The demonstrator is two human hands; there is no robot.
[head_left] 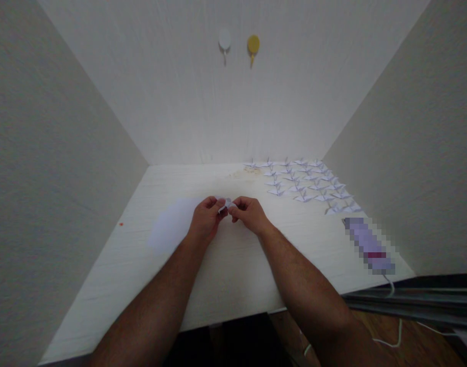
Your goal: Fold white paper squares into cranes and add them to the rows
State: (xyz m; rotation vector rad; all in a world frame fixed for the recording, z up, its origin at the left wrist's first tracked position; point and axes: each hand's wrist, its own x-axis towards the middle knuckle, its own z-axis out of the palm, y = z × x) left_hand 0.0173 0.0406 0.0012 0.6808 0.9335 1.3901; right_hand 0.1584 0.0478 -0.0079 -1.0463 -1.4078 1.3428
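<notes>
Over the middle of the white table (233, 275), a small piece of folded white paper (228, 203) is held between my two hands. My left hand (207, 216) pinches its left side with thumb and fingers. On the other side my right hand (249, 211) grips the paper's right part in a pinch. Fingers cover much of the paper, so its exact folded shape cannot be made out. Behind and to the right stand several white paper cranes (303, 197) in rows. White paper (171, 221) lies flat left of my left hand.
A pixelated phone-like object (370, 244) with a white cable (389, 286) lies at the table's right edge. A small orange bit (121, 224) is near the left edge. Walls rise on three sides; a white hook (225, 41) and a yellow hook (253, 45) hang behind.
</notes>
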